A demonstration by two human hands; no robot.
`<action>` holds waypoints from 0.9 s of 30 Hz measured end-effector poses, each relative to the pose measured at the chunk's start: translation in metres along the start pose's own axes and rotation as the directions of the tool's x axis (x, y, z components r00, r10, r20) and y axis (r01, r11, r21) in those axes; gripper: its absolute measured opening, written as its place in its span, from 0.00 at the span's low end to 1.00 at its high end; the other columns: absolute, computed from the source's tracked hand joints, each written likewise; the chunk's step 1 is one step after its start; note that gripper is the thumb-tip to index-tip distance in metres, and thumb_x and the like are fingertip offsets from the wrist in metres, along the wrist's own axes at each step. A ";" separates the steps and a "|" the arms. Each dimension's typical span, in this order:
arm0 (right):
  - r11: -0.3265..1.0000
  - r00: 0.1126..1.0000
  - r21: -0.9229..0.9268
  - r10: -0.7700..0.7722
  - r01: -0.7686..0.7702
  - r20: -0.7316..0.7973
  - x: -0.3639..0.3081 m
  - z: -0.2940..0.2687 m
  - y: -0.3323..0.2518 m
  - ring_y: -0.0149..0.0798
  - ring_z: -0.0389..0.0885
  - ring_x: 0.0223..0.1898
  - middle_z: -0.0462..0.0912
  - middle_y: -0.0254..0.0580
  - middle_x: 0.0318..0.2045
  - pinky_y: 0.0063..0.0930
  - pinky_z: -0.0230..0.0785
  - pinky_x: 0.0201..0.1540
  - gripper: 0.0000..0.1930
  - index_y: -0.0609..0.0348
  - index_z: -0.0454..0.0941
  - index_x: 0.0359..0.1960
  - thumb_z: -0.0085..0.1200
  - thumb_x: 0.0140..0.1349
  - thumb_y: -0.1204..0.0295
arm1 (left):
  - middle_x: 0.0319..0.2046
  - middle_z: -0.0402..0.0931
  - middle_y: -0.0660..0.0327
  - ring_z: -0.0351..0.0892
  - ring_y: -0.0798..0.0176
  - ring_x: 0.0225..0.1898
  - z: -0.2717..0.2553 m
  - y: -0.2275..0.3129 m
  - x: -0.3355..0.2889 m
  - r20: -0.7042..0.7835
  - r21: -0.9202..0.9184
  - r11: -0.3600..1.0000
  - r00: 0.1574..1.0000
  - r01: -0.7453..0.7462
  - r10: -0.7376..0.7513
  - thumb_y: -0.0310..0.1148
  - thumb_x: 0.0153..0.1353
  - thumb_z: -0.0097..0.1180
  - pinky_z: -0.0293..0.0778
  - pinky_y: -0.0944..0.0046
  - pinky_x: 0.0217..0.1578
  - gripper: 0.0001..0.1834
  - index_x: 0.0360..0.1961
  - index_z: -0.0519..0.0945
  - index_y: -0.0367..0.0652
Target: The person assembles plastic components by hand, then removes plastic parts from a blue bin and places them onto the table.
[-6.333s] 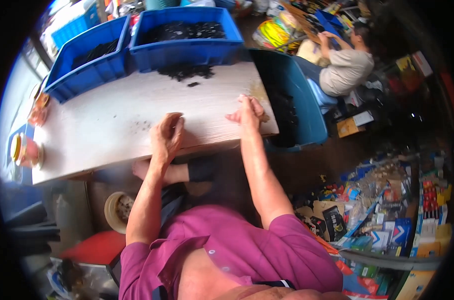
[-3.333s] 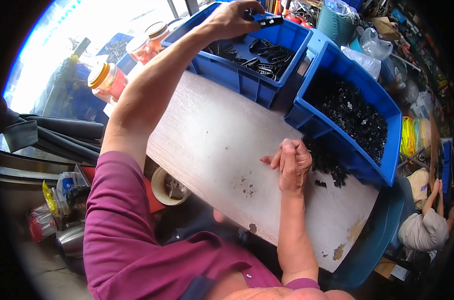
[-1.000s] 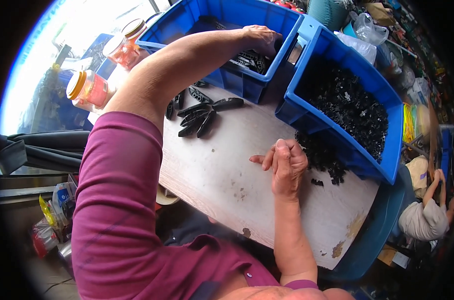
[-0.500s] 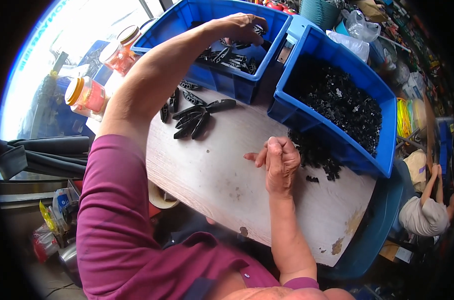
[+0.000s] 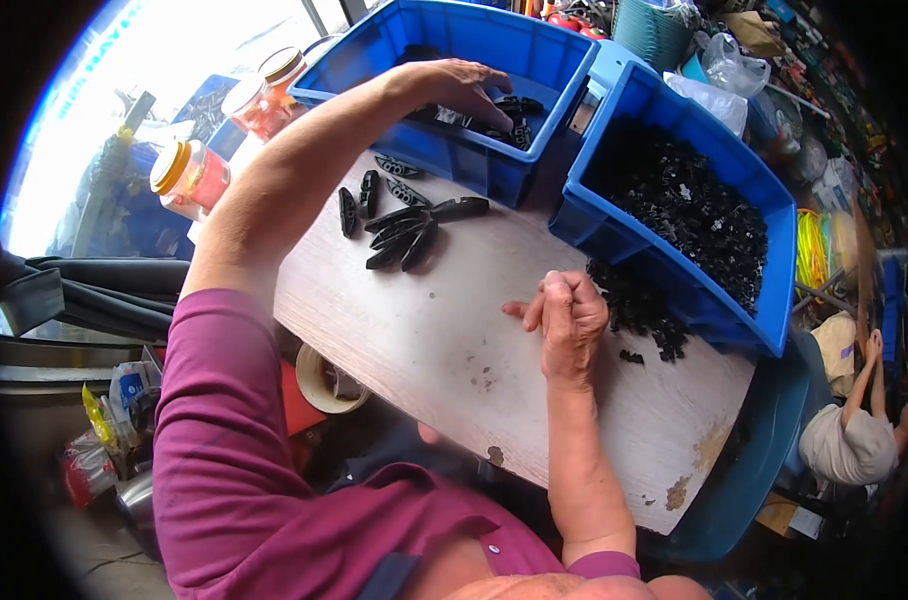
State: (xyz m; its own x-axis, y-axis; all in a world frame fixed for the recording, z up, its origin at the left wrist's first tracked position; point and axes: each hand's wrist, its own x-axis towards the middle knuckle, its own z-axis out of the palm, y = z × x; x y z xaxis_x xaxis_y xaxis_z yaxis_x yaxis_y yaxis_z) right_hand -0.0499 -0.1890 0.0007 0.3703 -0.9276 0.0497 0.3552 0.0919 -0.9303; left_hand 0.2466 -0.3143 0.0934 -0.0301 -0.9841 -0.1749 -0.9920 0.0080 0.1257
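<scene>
My left hand (image 5: 464, 90) reaches down into the far left blue bin (image 5: 374, 135), which holds long black plastic pieces (image 5: 519, 120) with pale markings. Its thumb and fingers are apart, with nothing visible between them. Above the table, my right hand (image 5: 574, 325) is closed, the thumb laid over curled fingers and one finger pointing left. Whatever it may hold is hidden. On the table between the bin and my body lies a loose group of similar black boat-shaped pieces (image 5: 404, 235). Beside my right hand spreads a pile of small black parts (image 5: 639, 305).
A second blue bin (image 5: 664, 245), filled with small black parts, stands at the right. Jars with lids (image 5: 189, 175) line the window side at left. The pale table (image 5: 444, 330) has worn patches. Farther right, another person (image 5: 849, 440) sits among bags and clutter.
My left hand has come lower and slightly nearer inside the left bin, its fingers now extended. My right hand keeps its closed pose. The view has shifted slightly.
</scene>
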 end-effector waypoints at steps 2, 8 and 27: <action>0.997 0.995 -0.060 0.061 -0.056 0.076 0.001 -0.004 -0.002 0.23 0.69 0.17 0.71 0.31 0.15 0.30 0.81 0.28 0.10 0.60 0.73 0.28 0.51 0.66 0.69 | 0.63 0.68 0.52 0.67 0.49 0.64 -0.007 0.006 -0.006 0.084 0.005 0.997 0.993 0.079 -0.079 0.73 0.42 0.60 0.63 0.51 0.64 0.54 0.69 0.63 0.59; 0.999 0.997 -0.027 0.047 -0.046 0.060 0.001 -0.001 -0.003 0.23 0.66 0.16 0.69 0.30 0.15 0.31 0.81 0.29 0.10 0.60 0.73 0.27 0.52 0.66 0.69 | 0.61 0.69 0.50 0.68 0.48 0.64 0.006 0.018 0.008 0.288 0.127 0.991 0.955 0.041 -0.076 0.63 0.45 0.64 0.66 0.49 0.61 0.52 0.70 0.59 0.56; 1.000 1.000 -0.024 -0.003 0.002 -0.008 -0.001 0.003 -0.002 0.22 0.65 0.15 0.69 0.30 0.14 0.31 0.81 0.29 0.09 0.60 0.72 0.25 0.50 0.65 0.72 | 0.39 0.82 0.53 0.84 0.56 0.36 0.004 0.020 0.011 0.159 -0.043 0.998 0.987 0.039 -0.032 0.34 0.42 0.65 0.84 0.56 0.23 0.38 0.60 0.73 0.53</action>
State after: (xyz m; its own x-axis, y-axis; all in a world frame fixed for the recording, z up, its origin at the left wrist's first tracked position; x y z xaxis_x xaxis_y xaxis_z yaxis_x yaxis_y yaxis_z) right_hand -0.0481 -0.1867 0.0039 0.3624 -0.9307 0.0493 0.3357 0.0810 -0.9385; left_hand 0.2264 -0.3242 0.0900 -0.0175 -0.9431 -0.3322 -0.9863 -0.0382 0.1605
